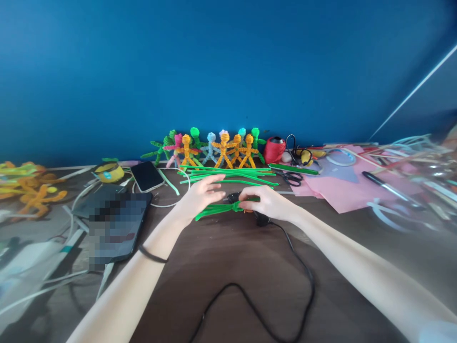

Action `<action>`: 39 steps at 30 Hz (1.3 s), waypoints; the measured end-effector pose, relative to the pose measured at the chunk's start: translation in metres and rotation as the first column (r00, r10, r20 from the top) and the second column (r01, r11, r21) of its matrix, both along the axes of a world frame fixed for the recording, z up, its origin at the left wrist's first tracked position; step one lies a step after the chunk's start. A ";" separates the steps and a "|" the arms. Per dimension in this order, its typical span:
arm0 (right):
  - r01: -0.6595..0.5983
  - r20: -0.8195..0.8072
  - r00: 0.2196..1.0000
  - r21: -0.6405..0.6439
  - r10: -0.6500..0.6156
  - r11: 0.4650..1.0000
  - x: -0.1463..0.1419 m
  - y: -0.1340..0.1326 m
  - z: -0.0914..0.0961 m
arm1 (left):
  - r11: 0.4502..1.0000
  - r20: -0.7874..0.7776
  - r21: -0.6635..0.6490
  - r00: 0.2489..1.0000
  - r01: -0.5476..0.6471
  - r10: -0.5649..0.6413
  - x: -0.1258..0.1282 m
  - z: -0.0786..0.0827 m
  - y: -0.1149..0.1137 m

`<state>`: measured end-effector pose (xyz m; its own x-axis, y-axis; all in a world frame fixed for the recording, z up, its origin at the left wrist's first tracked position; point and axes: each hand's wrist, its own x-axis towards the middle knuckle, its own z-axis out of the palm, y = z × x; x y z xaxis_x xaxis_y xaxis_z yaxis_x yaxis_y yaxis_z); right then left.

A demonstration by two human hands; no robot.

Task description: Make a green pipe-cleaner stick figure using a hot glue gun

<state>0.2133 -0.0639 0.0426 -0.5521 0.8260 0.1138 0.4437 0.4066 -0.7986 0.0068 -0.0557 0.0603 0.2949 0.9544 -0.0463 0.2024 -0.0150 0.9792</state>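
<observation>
On a brown table, two hands meet at some green fuzzy sticks

Right in the middle of the clock lies a small bunch of green fuzzy sticks (214, 210), low on the table (200, 267). The right hand (262, 201) comes in from 4 o'clock. Its thumb and fingers pinch the right end of the bunch. The left hand (203, 195) comes in from 8 o'clock, just over the bunch. Its fingers are bent a little and spread apart. I cannot tell if it touches the sticks. A dark band (153, 255) goes around the left wrist.

Just past the hands, at 12 o'clock, more green sticks (232, 174) lie in a loose pile. Behind them, little fuzzy people (224, 147) stand in a row near the blue wall (228, 66). At 1 o'clock is something red (274, 151). Black scissors (293, 179) lie at 2 o'clock. Pink paper (339, 193) is at 3 o'clock. A phone (147, 176) lies at 10 o'clock. A black cord (311, 276) bends from 4 o'clock down to 6 o'clock.
</observation>
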 end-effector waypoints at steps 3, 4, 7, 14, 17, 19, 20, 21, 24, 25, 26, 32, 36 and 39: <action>-0.012 0.012 1.000 0.009 0.012 1.000 0.001 -0.001 0.002 | 0.999 0.160 -0.031 0.986 -0.033 0.038 -0.007 0.005 0.004; -0.018 0.014 1.000 0.014 0.018 1.000 0.001 -0.001 0.003 | 0.998 0.236 -0.060 0.971 -0.037 0.050 -0.010 0.006 0.005; -0.034 0.032 0.999 0.025 0.034 0.999 0.001 -0.002 0.005 | 0.986 0.385 -0.164 0.917 -0.043 0.104 -0.014 0.006 0.009; -0.041 0.064 0.997 -0.015 0.042 0.999 0.002 -0.001 0.003 | 0.939 0.485 -0.328 0.834 -0.104 0.262 -0.020 0.005 0.016; -0.041 0.064 0.997 -0.025 0.043 0.999 0.003 -0.001 0.003 | 0.935 0.488 -0.339 0.829 -0.110 0.274 -0.021 0.005 0.018; -0.043 0.062 0.997 -0.026 0.045 0.999 0.003 -0.001 0.003 | 0.937 0.472 -0.332 0.841 -0.109 0.265 -0.021 0.004 0.018; -0.044 0.062 0.997 -0.026 0.046 0.999 0.004 -0.001 0.003 | 0.939 0.463 -0.327 0.848 -0.108 0.259 -0.020 0.004 0.017; -0.045 0.063 0.997 -0.026 0.047 0.999 0.004 -0.001 0.003 | 0.942 0.454 -0.320 0.855 -0.106 0.250 -0.020 0.003 0.017; -0.045 0.066 0.997 -0.029 0.046 0.999 0.004 -0.001 0.003 | 0.952 0.424 -0.287 0.877 -0.106 0.225 -0.019 0.001 0.017; -0.044 0.067 0.997 -0.030 0.046 0.999 0.004 -0.001 0.003 | 0.955 0.415 -0.275 0.883 -0.110 0.221 -0.019 -0.001 0.018; -0.044 0.066 0.997 -0.031 0.046 0.999 0.004 -0.001 0.004 | 0.955 0.413 -0.268 0.881 -0.124 0.231 -0.019 -0.002 0.018; -0.050 0.068 0.996 -0.035 0.052 0.998 0.004 -0.001 0.005 | 0.960 0.378 -0.222 0.892 -0.170 0.246 -0.019 -0.004 0.018; -0.043 0.072 0.996 -0.037 0.046 0.998 0.004 -0.001 0.007 | 0.964 0.351 -0.240 0.916 -0.115 0.196 -0.018 -0.001 0.016; -0.035 0.074 0.997 -0.045 0.038 0.998 0.004 -0.001 0.007 | 0.963 0.373 -0.228 0.901 -0.142 0.221 -0.018 -0.004 0.017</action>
<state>0.2177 -0.0650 0.0500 -0.5874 0.8085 0.0354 0.4886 0.3891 -0.7809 -0.0109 -0.0383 0.0564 0.1493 0.9775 -0.1492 -0.2162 0.1795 0.9597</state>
